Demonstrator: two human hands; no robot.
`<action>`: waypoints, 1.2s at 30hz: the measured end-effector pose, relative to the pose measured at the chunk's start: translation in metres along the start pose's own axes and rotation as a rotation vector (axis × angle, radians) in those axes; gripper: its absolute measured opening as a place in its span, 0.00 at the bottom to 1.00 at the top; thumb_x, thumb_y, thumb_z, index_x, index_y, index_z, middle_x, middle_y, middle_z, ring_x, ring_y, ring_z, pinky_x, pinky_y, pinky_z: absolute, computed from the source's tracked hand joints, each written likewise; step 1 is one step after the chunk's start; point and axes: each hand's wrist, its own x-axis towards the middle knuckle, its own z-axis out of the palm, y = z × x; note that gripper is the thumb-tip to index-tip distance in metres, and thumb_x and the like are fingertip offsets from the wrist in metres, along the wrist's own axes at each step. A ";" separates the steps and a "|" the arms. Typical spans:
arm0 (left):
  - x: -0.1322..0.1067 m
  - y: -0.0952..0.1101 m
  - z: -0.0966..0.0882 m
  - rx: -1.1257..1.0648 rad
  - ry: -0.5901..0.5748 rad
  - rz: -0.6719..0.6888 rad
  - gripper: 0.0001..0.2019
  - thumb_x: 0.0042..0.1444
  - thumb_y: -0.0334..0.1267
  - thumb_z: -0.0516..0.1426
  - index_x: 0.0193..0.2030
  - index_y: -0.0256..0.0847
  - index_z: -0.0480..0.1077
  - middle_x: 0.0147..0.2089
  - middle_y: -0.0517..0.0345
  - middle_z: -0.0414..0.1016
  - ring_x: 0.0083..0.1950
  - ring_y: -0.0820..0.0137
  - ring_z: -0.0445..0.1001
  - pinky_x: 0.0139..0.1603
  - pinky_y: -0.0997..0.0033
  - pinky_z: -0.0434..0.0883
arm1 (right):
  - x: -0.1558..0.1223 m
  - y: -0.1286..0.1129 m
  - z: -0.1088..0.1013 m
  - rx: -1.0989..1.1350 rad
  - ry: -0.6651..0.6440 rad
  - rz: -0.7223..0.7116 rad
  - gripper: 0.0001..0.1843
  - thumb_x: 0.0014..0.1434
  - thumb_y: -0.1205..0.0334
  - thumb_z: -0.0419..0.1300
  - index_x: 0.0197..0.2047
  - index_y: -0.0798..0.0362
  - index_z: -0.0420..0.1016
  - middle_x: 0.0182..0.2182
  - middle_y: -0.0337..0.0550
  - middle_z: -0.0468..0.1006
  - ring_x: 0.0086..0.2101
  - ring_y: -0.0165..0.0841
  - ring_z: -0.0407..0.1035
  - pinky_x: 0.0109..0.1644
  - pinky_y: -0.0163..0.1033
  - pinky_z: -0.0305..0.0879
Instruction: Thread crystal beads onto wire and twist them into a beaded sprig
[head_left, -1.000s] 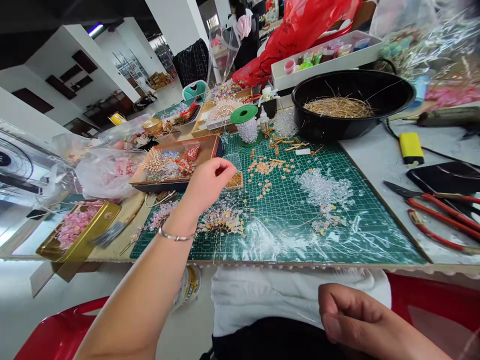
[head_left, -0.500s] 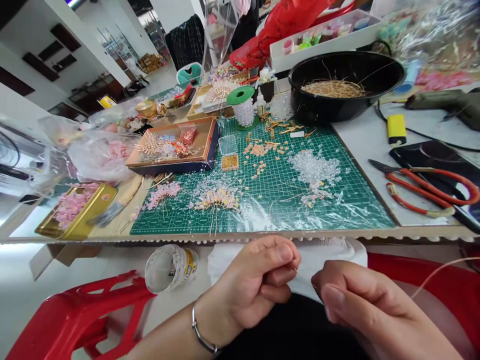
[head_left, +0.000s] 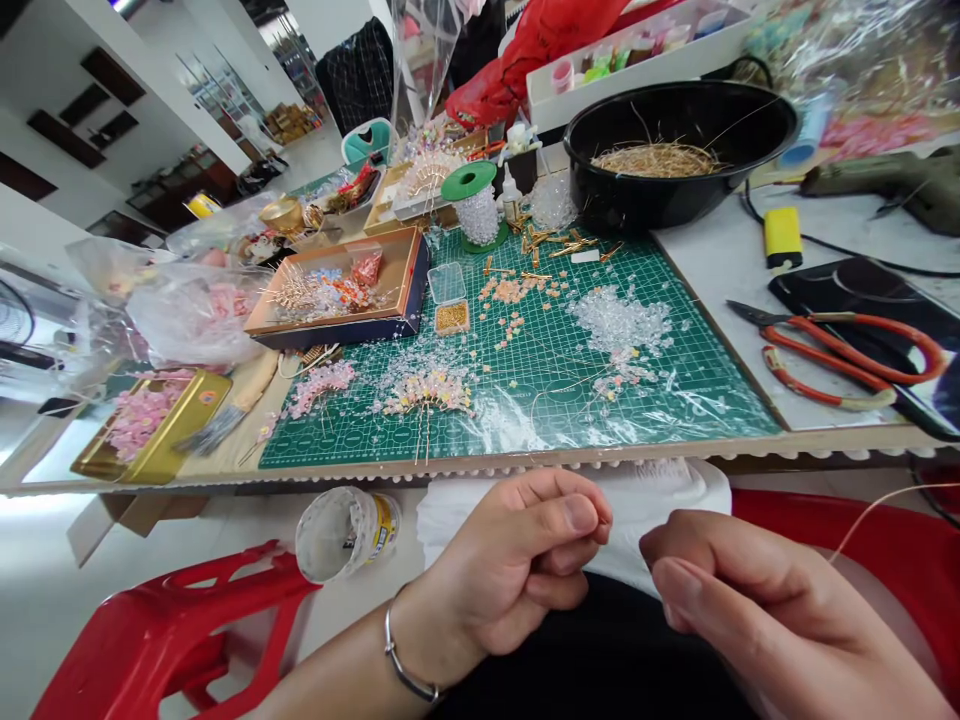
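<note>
My left hand [head_left: 536, 555] is closed in a pinch over my lap, thumb against the curled index finger. What sits between those fingertips is too small to make out. To its right, my right hand [head_left: 757, 600] also pinches, a small gap away. A thin copper-coloured wire [head_left: 874, 512] curves out behind the right hand toward the right edge. In front of both hands, a green cutting mat [head_left: 517, 420] bears a beaded hair comb [head_left: 427, 395], a pink flower piece [head_left: 322, 388], a heap of clear beads [head_left: 622, 320] and small peach flowers [head_left: 510, 288].
Red-handled pliers [head_left: 847, 345] lie right of the mat, near a yellow lighter [head_left: 782, 237]. A black bowl [head_left: 675, 195] of fine wire stands behind. At left are an orange-lined box [head_left: 341, 330] and a gold tin [head_left: 180, 430]. A red stool [head_left: 180, 620] stands below the table.
Both hands have shifted slightly right in the view and keep their pinches. The small glint at my left fingertips is no longer distinct. The table scene has moved slightly with the camera.
</note>
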 end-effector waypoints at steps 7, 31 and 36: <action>-0.003 0.001 0.004 0.012 0.053 0.055 0.10 0.54 0.37 0.67 0.31 0.33 0.73 0.23 0.66 0.59 0.21 0.84 0.48 0.16 0.88 0.46 | 0.005 -0.003 0.000 -0.060 -0.039 -0.069 0.28 0.67 0.42 0.54 0.21 0.50 0.58 0.17 0.32 0.58 0.20 0.27 0.52 0.22 0.29 0.56; 0.001 -0.011 -0.006 -0.022 -0.163 0.260 0.09 0.53 0.35 0.68 0.31 0.37 0.72 0.30 0.63 0.61 0.25 0.82 0.56 0.22 0.83 0.53 | 0.017 -0.014 0.008 -0.062 -0.094 -0.285 0.18 0.69 0.45 0.55 0.32 0.45 0.75 0.24 0.33 0.78 0.24 0.26 0.70 0.30 0.25 0.70; -0.006 -0.004 -0.005 0.472 -0.077 0.464 0.07 0.57 0.37 0.66 0.33 0.39 0.73 0.33 0.60 0.65 0.33 0.76 0.64 0.34 0.77 0.62 | 0.015 -0.008 0.005 -0.073 -0.113 -0.185 0.23 0.66 0.40 0.55 0.29 0.47 0.75 0.23 0.36 0.75 0.24 0.29 0.68 0.29 0.30 0.70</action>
